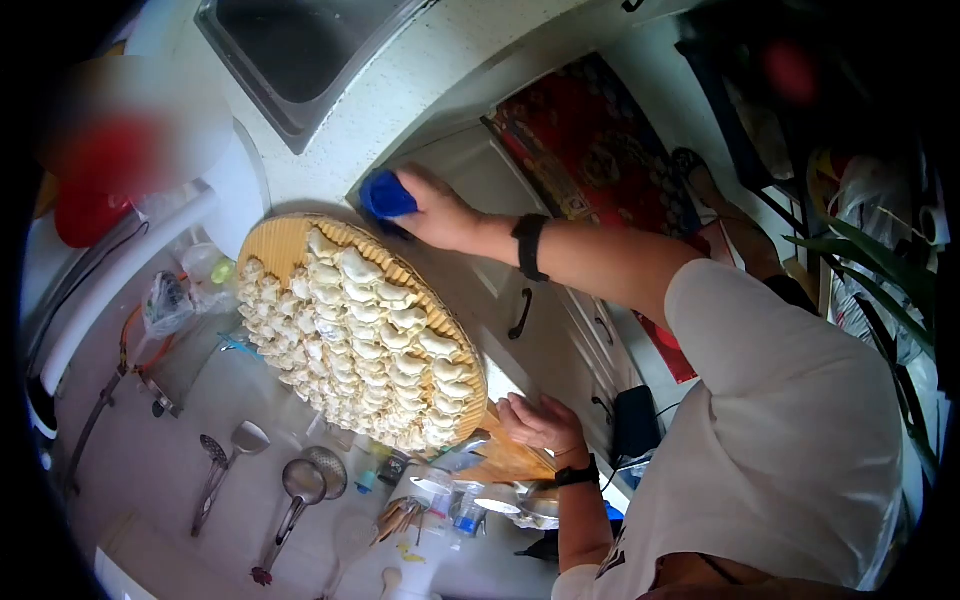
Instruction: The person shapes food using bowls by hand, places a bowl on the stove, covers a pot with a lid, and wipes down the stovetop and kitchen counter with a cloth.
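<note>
A blue cloth (386, 195) is gripped in my right hand (435, 208), beside the counter edge and the rim of the round tray. My left hand (543, 424) is near the wooden board (515, 458) at the counter's edge, with its fingers partly spread and nothing visible in them. Between the two hands lies the round, ribbed, straw-coloured tray (270, 240). Rows of pale dumplings (370, 335) cover most of it, leaving a bare strip of ribs at one end.
A metal sink (290, 75) is set into the counter beyond my right hand. Cabinet doors (500, 270) run below the counter. Ladles (303, 482) and a spatula (248, 438) hang on the wall. A red patterned mat (600, 150) lies on the floor.
</note>
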`<action>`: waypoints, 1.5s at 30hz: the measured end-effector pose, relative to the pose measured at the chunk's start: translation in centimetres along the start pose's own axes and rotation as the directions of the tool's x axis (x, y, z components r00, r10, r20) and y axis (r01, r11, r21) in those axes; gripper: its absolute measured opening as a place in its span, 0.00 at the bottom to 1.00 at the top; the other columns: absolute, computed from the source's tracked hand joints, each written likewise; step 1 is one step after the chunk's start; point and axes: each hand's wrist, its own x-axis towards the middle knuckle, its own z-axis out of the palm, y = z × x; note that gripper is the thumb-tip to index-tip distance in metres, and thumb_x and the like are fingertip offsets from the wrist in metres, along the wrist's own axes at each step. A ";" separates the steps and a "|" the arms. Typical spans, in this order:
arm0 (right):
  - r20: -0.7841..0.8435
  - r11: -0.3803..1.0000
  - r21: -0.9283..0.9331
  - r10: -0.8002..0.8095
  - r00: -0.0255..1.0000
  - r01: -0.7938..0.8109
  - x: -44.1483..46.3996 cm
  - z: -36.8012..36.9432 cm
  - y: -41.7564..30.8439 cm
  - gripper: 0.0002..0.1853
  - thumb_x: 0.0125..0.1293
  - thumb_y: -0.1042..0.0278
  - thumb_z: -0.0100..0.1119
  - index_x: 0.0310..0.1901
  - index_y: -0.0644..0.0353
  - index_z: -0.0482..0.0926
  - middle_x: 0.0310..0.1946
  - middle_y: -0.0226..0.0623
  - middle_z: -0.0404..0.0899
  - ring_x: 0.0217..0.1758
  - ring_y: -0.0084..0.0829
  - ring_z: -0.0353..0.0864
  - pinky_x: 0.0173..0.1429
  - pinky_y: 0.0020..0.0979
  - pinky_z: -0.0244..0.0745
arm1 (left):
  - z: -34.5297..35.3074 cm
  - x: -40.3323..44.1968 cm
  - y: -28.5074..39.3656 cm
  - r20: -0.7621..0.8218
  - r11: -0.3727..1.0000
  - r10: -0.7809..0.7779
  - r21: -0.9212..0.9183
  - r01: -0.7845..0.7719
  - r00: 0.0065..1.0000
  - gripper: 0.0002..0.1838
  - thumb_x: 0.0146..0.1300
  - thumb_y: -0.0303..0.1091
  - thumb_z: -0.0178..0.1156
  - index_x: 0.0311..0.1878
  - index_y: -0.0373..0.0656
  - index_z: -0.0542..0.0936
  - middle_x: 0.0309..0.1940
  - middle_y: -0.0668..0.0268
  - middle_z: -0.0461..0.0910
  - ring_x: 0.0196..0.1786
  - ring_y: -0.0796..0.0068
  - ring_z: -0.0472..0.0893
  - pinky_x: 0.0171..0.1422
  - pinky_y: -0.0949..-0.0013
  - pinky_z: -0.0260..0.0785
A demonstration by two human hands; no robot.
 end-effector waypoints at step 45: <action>-0.009 0.887 -0.288 -0.378 0.926 0.360 -1.8 -1.8 -2.7 0.24 0.53 0.81 0.60 0.54 0.56 0.75 0.48 0.43 0.76 0.52 0.49 0.76 0.56 0.45 0.73 | -0.1 0.4 0.2 -0.012 0.997 -0.005 -0.082 0.005 1.000 0.28 0.65 0.34 0.59 0.67 0.35 0.68 0.63 0.44 0.67 0.64 0.41 0.69 0.67 0.44 0.61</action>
